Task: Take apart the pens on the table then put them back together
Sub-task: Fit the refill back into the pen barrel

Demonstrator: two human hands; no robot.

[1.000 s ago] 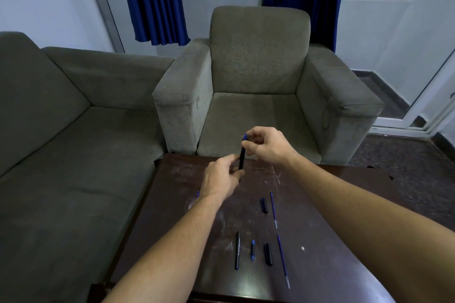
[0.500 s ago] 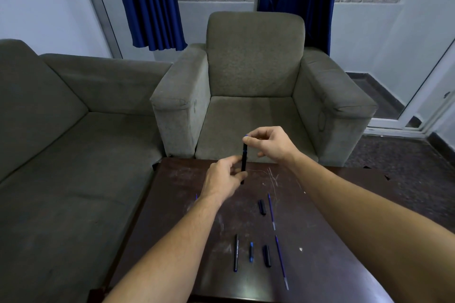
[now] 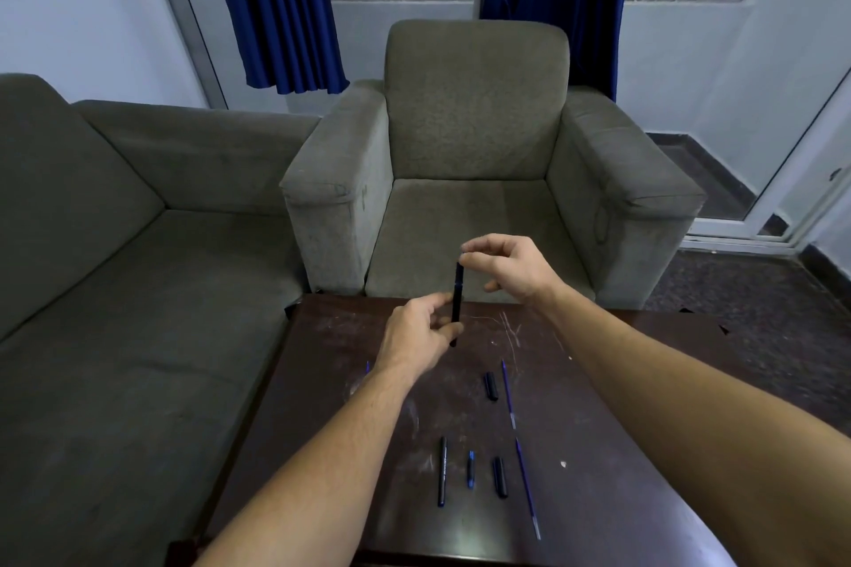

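I hold a dark pen barrel (image 3: 457, 296) upright above the far part of the dark table (image 3: 598, 451). My left hand (image 3: 421, 338) grips its lower end. My right hand (image 3: 504, 267) pinches its top end with thumb and forefinger. On the table lie loose pen parts: a black barrel (image 3: 442, 471), a short blue-tipped piece (image 3: 470, 469), a black cap (image 3: 499, 476), a second black cap (image 3: 491, 385), and two thin blue refills, one farther away (image 3: 508, 391) and one closer to me (image 3: 527, 486). A blue bit (image 3: 367, 366) shows beside my left wrist.
A grey armchair (image 3: 474, 143) stands right behind the table. A grey sofa (image 3: 115, 244) runs along the left. Blue curtains and barred windows fill the back wall. A glass door is at the far right.
My right hand's fingers have opened from a full grip to a fingertip pinch at the pen's top. The camera has tilted down slightly. The parts on the table have not moved.
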